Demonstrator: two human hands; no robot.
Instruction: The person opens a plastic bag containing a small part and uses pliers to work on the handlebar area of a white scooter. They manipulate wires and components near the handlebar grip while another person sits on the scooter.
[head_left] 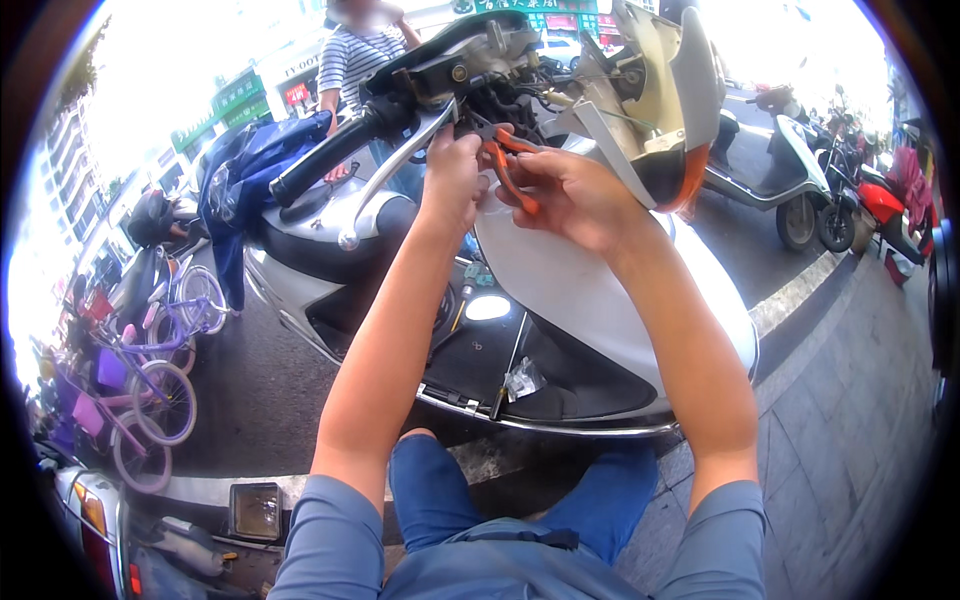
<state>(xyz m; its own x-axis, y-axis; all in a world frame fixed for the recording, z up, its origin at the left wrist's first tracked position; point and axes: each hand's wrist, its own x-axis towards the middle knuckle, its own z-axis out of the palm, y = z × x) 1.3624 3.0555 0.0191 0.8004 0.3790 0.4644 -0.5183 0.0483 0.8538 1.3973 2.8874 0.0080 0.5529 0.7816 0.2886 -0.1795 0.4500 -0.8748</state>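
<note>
A pair of orange-handled pliers (507,172) is gripped in my right hand (578,195), its jaws pointing up and left toward the scooter's opened handlebar area. My left hand (454,178) is closed just left of the pliers, by the root of the silver brake lever (385,185); its fingertips are turned away, so what they pinch cannot be made out. Bare wires and cables (512,100) show above both hands. The white scooter (560,265) stands sideways before me, its pale front cover (690,80) tilted loose at the right. The black handlebar grip (318,157) points left.
On the scooter's black footboard (585,375) lie a screwdriver-like tool (507,375) and a small clear plastic packet (524,380). A person in a striped shirt (345,65) stands beyond. Bicycles (150,390) are at left, parked scooters (780,165) at right, with paving (830,430) nearer.
</note>
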